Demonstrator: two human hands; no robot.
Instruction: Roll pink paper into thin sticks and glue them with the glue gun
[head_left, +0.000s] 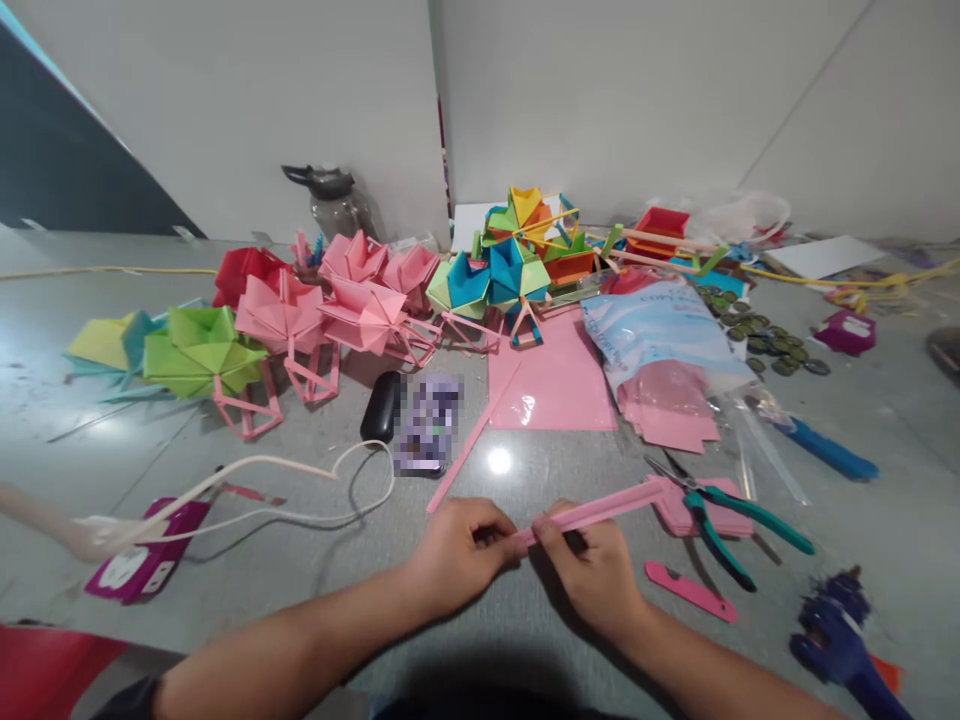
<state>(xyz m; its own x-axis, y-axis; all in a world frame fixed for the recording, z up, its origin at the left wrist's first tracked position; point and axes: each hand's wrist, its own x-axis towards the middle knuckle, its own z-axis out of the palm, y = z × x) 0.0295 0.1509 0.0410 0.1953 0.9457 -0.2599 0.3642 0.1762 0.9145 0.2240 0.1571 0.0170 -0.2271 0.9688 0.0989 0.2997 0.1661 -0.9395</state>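
Both hands, left hand (459, 556) and right hand (592, 570), pinch rolled pink paper strip (600, 508) between fingertips; I see plastic bag (660, 345) holding pink sheets beyond, up right.

The phone (429, 424) is blurred out; the glue gun (844, 632) is cut off.

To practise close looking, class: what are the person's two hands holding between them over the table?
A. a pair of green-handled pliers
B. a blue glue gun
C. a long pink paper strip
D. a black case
C: the left hand and the right hand both pinch a long pink paper strip, while the pliers, the glue gun and the black case lie untouched on the table.
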